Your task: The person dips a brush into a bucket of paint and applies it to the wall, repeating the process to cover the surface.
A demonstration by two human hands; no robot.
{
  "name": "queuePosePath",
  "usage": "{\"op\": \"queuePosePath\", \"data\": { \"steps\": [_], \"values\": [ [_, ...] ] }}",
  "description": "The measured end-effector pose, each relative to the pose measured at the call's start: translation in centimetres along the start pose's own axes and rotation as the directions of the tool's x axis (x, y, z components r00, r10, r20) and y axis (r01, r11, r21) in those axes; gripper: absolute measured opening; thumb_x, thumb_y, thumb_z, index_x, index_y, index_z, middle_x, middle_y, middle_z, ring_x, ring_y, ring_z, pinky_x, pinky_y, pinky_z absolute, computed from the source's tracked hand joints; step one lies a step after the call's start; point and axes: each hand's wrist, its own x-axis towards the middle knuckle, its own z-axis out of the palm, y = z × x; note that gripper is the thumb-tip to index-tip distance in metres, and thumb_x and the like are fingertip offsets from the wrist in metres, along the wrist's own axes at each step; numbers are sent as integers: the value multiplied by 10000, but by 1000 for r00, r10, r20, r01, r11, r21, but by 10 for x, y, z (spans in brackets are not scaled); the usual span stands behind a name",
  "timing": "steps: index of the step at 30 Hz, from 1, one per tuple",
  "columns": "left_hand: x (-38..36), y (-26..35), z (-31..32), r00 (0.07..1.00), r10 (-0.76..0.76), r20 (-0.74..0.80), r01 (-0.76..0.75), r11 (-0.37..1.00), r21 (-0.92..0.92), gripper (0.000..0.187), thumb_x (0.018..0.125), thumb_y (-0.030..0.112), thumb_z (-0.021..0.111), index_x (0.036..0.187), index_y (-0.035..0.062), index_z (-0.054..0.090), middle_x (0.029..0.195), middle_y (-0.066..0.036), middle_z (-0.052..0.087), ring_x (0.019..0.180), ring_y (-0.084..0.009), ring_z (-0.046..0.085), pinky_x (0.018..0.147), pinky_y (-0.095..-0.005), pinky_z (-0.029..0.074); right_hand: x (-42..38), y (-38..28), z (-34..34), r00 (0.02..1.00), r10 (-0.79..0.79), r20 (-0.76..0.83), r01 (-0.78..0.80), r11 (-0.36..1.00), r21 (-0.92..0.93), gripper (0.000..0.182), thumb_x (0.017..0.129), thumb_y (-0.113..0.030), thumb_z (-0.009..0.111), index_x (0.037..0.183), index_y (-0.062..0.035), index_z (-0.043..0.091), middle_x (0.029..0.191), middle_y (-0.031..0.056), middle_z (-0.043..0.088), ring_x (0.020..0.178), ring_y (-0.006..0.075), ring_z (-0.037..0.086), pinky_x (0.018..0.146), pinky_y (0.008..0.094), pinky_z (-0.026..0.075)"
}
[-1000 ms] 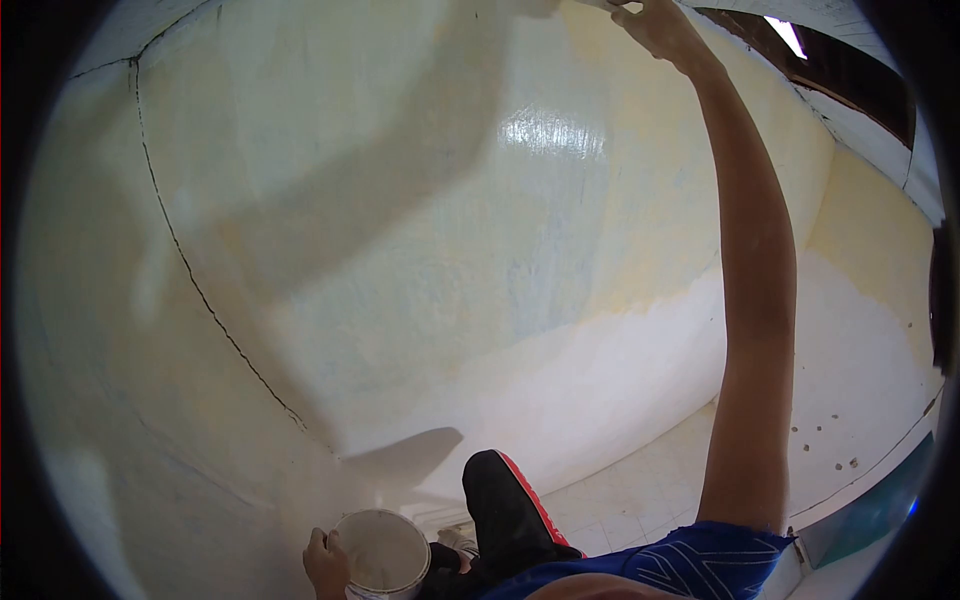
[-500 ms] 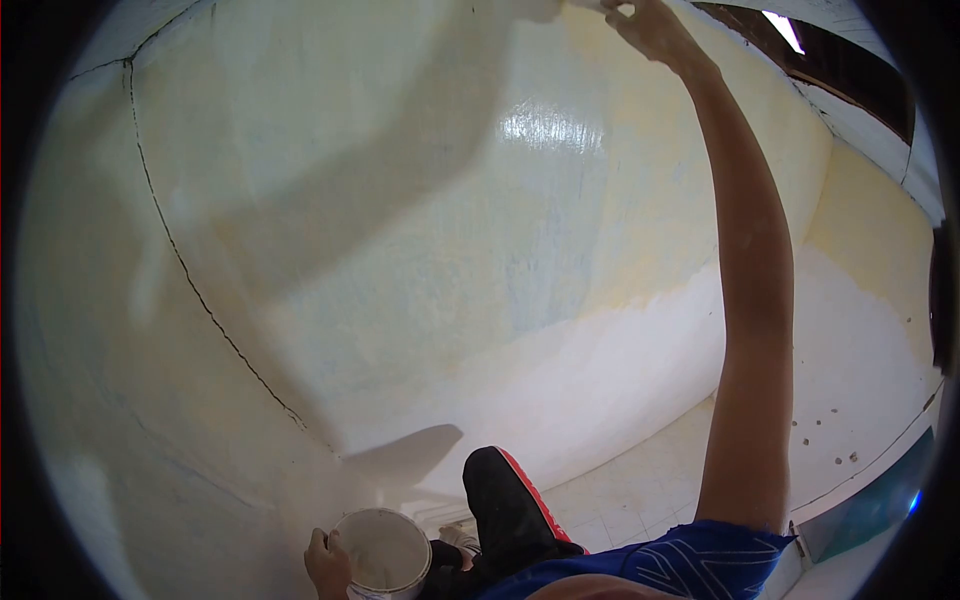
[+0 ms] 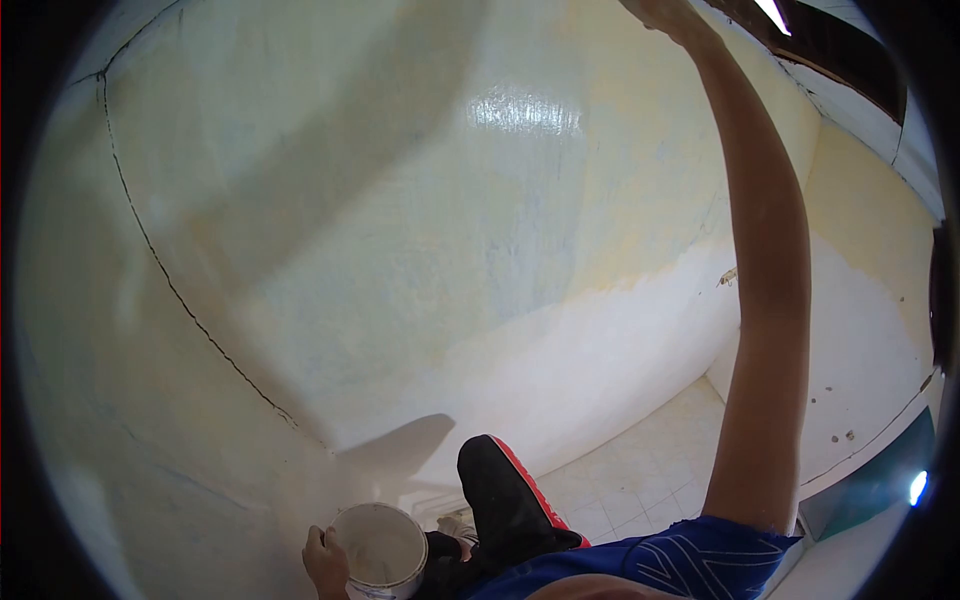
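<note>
Below, left hand (image 3: 325, 562) fingers round bucket (image 3: 380, 550).

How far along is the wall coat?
Done: the lower band of the wall looks fresh white, and a glossy wet patch shines higher up. In hand: the left hand grips a white bucket by its rim; the right hand reaches to the top edge of view, any tool hidden. Left: the yellowish upper area and the cracked section look uncoated.
</note>
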Motion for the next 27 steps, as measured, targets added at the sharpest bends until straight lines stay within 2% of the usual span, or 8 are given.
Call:
{"op": "queuePosePath", "data": {
  "steps": [3, 5, 7, 9, 10, 14, 21, 27],
  "values": [
    [-1, 0, -1, 1000, -32, 0, 32, 1000, 2, 312, 961, 206, 599, 805, -36, 478, 684, -224, 541, 625, -413, 516, 639, -502, 412, -12, 2, 25, 982, 123, 143, -135, 988, 79, 316, 923, -228, 660, 1178, -45, 688, 882, 189, 716, 807, 273, 684, 683, 415, 562],
    [-1, -7, 0, 1000, -4, -1, 4, 999, -44, 311, 960, 200, 597, 799, -37, 476, 670, -219, 532, 605, -400, 509, 627, -493, 411, -43, 9, 52, 1000, -22, 3, 22, 999, 48, 327, 960, -258, 632, 1222, -69, 683, 942, 143, 712, 754, 227, 663, 684, 368, 531],
    [0, -7, 0, 1000, -7, -9, 7, 999, -54, 309, 960, 195, 595, 797, -38, 473, 668, -219, 527, 601, -394, 503, 624, -492, 408, -79, 3, 46, 958, 16, 286, -22, 1000, 18, 336, 962, -246, 620, 1228, -46, 671, 1115, 205, 714, 959, 313, 695, 864, 416, 526],
    [-1, -1, -3, 1000, -5, -7, 4, 998, -58, 307, 959, 189, 593, 794, -39, 470, 666, -219, 522, 598, -388, 497, 620, -490, 406, -113, 10, 52, 938, -23, 345, 18, 1000, 18, 324, 959, -220, 618, 1223, -39, 673, 1054, 159, 720, 861, 265, 674, 780, 390, 531],
    [-1, 6, -6, 1000, -13, 3, 13, 1000, -29, 308, 962, 201, 594, 799, -38, 487, 678, -227, 546, 627, -424, 529, 634, -510, 411, -122, -14, 29, 810, 172, 561, -234, 972, 40, 323, 938, -183, 630, 1224, -45, 687, 937, 132, 700, 698, 196, 606, 622, 351, 506],
    [0, 2, 0, 1000, 0, -4, 0, 1000, -3, 308, 967, 211, 594, 806, -36, 503, 691, -236, 569, 655, -460, 557, 643, -527, 412, -116, -19, 7, 552, 190, 812, -296, 955, -23, 322, 868, -144, 660, 1171, -67, 740, 766, 71, 619, 511, 101, 459, 419, 274, 361],
    [-6, 4, -6, 1000, -13, -26, 13, 1000, 3, 306, 968, 217, 592, 811, -30, 503, 686, -237, 574, 656, -472, 559, 634, -534, 408, -27, -6, 8, 750, 159, 642, -221, 975, 16, 339, 819, -122, 660, 1138, -42, 745, 674, 36, 565, 503, 97, 453, 418, 275, 342],
    [-4, 0, -5, 997, -79, 3, 79, 997, -8, 316, 964, 218, 586, 814, -38, 476, 688, -226, 533, 627, -398, 507, 641, -493, 413, 18, -11, -20, 866, 217, 451, -277, 958, 70, 286, 829, -166, 683, 1067, -36, 776, 739, 57, 647, 635, 161, 582, 532, 313, 494]
  ]
}}
